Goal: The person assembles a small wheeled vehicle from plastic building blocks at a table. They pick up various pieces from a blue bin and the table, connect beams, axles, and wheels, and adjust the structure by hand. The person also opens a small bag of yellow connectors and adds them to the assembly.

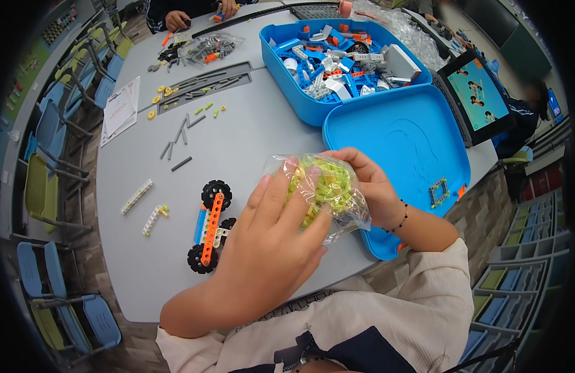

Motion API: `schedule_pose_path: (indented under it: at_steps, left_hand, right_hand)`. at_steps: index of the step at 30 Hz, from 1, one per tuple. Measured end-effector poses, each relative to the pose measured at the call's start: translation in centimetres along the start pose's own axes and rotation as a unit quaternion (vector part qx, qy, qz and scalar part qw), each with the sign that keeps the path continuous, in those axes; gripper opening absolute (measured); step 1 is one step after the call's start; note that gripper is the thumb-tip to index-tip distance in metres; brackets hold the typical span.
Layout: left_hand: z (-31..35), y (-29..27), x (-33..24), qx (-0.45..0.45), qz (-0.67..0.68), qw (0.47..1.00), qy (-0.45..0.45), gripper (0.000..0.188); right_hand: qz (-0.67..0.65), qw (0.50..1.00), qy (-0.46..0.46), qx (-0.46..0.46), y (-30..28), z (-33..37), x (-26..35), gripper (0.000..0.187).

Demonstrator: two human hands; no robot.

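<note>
Between my hands is a clear plastic bag (334,186) full of small yellow-green building pieces. My left hand (272,248) lies across its near left side, fingers spread over the plastic and pressing on it. At the bag's right edge my right hand (374,189) pinches the plastic, its thumb and forefinger near the top. Left of my left hand stands a small built vehicle (211,230) with black wheels, an orange beam and blue and white parts. Two short white-and-green beam assemblies, one (137,197) and another (154,220), lie farther left.
A blue bin (293,93) of mixed pieces stands at the back, with its blue lid (387,143) in front holding a small frame (438,193). A tablet (477,93) stands right. Grey rods (181,163) and papers (120,112) lie left. Another person's hand (177,20) is across the table.
</note>
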State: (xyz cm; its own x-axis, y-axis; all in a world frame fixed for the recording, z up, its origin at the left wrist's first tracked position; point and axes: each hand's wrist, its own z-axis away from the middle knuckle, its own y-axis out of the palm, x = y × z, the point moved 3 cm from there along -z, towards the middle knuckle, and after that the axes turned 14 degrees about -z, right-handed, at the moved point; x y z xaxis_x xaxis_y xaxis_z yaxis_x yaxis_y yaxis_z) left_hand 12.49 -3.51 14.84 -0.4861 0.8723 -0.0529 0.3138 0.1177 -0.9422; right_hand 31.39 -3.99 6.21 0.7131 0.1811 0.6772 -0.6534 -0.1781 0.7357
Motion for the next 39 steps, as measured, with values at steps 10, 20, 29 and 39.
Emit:
schedule_pose_path:
  at_steps: [10, 20, 29, 39]
  left_hand:
    - [0.1, 0.8, -0.5, -0.025, -0.028, 0.999, -0.004, 0.042]
    - [0.2, 1.1, -0.8, -0.063, -0.068, 0.996, -0.002, 0.032]
    - [0.2, 1.3, -1.0, -0.073, -0.057, 0.996, -0.009, 0.032]
    - [0.5, 0.8, -1.2, -0.051, -0.128, 0.990, 0.010, 0.040]
  right_hand:
    - [-0.048, 0.998, 0.034, -0.009, -0.2, 0.1, -0.1, 0.046]
    - [-0.031, 0.999, 0.043, 0.002, -0.6, 0.3, -0.5, 0.036]
    - [0.019, 0.998, 0.059, -0.005, -1.0, 0.6, -0.5, 0.035]
    - [-0.049, 0.996, 0.065, 0.021, -1.2, 0.3, -0.2, 0.034]
